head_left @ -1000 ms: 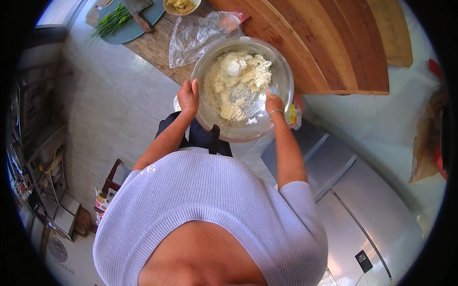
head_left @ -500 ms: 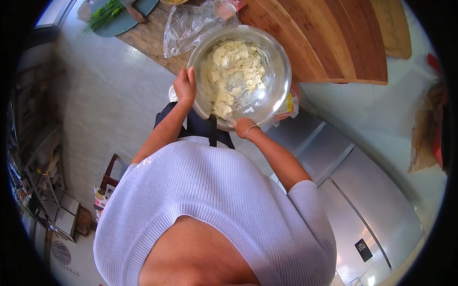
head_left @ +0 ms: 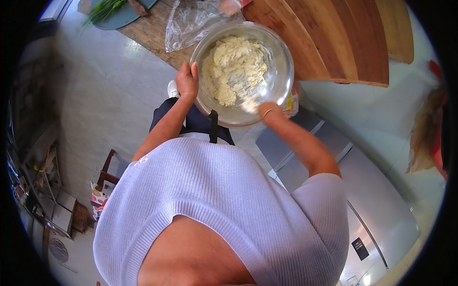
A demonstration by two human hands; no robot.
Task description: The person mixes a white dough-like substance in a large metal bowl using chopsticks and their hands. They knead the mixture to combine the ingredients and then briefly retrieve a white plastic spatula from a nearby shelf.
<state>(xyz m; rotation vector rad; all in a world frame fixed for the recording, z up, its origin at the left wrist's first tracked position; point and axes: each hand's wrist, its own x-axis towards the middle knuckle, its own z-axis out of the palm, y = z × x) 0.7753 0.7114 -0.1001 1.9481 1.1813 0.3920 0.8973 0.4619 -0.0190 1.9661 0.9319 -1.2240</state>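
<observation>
A shiny metal mixing bowl is held up in front of me at the table's edge, with pale, lumpy, shaggy dough inside. My left hand is closed on the bowl's left rim, the thumb upward along it. At the near right inside edge of the bowl, my right hand is closed, with a bangle at its wrist. A dough-coated end sticks out from its fingers toward the dough. Motion blur hides what kind of tool that hand grips.
Behind the bowl, a clear plastic bag lies on a wooden table. Slatted wooden boards extend to the right. Green stalks rest on a blue-green board at far left. A silver fridge stands at lower right.
My right hand has swept rightward and slightly up along the bowl's near side, carrying the dough-coated end with it. The left hand keeps its grip on the rim.
</observation>
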